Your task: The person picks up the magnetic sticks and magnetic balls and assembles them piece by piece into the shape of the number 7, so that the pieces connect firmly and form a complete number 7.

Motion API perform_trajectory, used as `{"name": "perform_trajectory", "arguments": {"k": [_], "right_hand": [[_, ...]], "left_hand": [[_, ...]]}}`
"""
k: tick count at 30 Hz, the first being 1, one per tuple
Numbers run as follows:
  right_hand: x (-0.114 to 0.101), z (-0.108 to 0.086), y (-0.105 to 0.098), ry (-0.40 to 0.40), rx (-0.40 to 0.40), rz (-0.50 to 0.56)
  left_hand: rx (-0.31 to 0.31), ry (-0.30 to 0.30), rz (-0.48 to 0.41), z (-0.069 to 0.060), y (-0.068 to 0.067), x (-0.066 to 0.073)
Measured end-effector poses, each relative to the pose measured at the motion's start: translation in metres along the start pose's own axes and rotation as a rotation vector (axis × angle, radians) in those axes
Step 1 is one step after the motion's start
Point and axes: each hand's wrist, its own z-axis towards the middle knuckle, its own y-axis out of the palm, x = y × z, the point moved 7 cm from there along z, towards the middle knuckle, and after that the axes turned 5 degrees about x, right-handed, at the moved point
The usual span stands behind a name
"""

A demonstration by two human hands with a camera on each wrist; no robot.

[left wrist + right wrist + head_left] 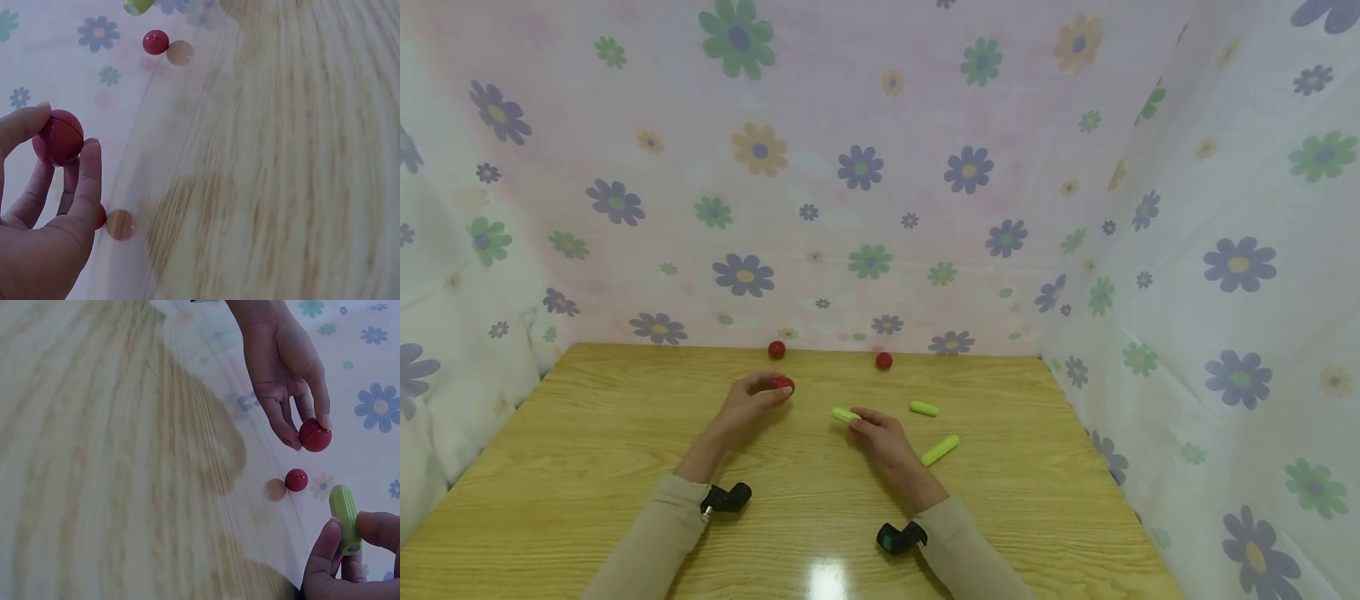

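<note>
My left hand (747, 408) pinches a red ball (784, 385) between thumb and fingertips; a seam line shows on the ball (61, 136) in the left wrist view. To its right, my right hand (886, 446) holds a short light-green ribbed stick (845, 414) by one end, thumb against fingers. In the right wrist view the green stick (345, 519) stands nearly upright in the grip, apart from the ball (315, 435) in the left hand (284, 375). Two more green sticks, one shorter (924, 408) and one longer (941, 450), lie right of my right hand.
Two other red balls, a left one (777, 350) and a right one (884, 361), rest near the back edge of the wooden table (805, 517). Flower-patterned cloth (820, 192) hangs behind the table and along both sides. Each wrist wears a black device.
</note>
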Motion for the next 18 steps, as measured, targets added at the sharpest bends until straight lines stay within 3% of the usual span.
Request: {"name": "perform_trajectory", "arguments": {"k": [8, 15, 18], "right_hand": [[-0.004, 0.006, 0.001, -0.022, 0.048, 0.050], [-0.005, 0.008, 0.003, -0.024, 0.054, 0.040], [-0.005, 0.009, 0.003, -0.024, 0.056, 0.034]], "left_hand": [[-0.032, -0.018, -0.020, 0.001, 0.010, -0.004], [-0.042, -0.011, 0.080, -0.002, 0.011, -0.005], [-0.036, -0.007, 0.055, -0.003, 0.012, -0.005]]}}
